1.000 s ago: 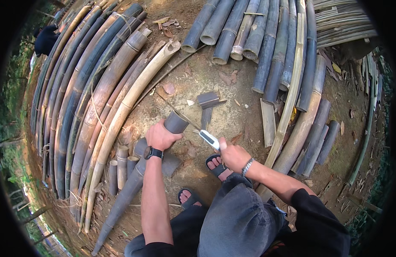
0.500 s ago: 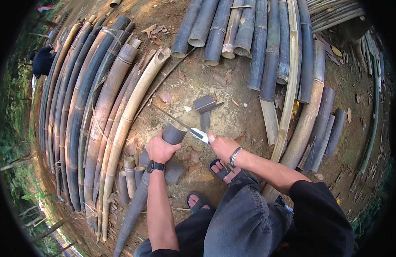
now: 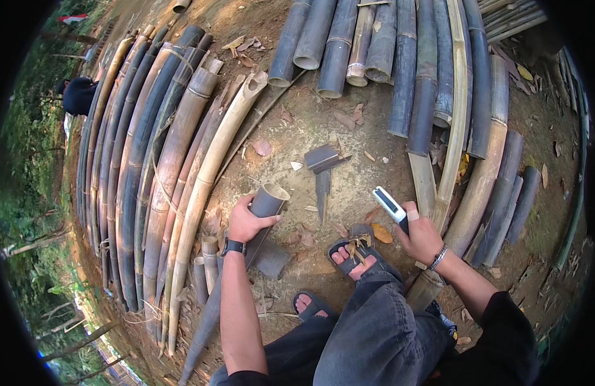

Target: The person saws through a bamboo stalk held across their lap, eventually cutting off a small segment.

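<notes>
My left hand (image 3: 247,222) is wrapped round a dark bamboo pole (image 3: 268,202) just below its open end. The pole slants down past my left forearm toward the lower edge. Off to the right, my right hand (image 3: 421,238) grips a hand saw by its white and black handle (image 3: 390,204), apart from the bamboo. I cannot make out the blade in this view. On the ground ahead, between my hands, lie a dark bamboo offcut (image 3: 322,157) and a narrow split piece (image 3: 322,193).
Long bamboo poles (image 3: 175,154) lie in a pile on the left. More dark poles (image 3: 339,55) lie at the far side, with a long split strip (image 3: 451,109) at the right. Short bamboo pieces (image 3: 210,256) are beside my left forearm. A person (image 3: 80,96) is at far left.
My right hand has moved right with the saw, away from the bamboo end. The blade, visible before, no longer shows. My left hand keeps its grip on the pole.
</notes>
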The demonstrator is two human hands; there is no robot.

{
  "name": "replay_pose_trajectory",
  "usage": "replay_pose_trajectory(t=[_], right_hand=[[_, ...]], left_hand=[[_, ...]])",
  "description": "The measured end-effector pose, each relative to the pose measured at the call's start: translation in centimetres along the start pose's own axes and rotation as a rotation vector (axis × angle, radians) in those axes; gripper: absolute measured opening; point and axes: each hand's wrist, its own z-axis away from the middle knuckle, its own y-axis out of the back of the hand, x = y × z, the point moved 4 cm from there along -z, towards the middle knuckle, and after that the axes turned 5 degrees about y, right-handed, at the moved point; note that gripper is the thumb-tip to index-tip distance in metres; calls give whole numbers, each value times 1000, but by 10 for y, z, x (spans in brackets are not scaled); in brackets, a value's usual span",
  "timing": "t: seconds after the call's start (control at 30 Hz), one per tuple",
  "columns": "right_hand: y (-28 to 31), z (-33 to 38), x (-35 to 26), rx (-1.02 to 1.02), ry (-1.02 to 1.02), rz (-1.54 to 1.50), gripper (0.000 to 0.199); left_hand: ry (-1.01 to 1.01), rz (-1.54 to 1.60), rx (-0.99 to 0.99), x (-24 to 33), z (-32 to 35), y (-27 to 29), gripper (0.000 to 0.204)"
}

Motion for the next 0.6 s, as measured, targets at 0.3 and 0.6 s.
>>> replay_pose_trajectory(t=[0.3,0.6], right_hand=[[-52,-29,-39,-110,27,-159,39],[-56,-36,-35,-104,64,-135,41]], left_hand=[[-77,-287,360,3,35,0,87],[124,-238,127,2,15,13,84]])
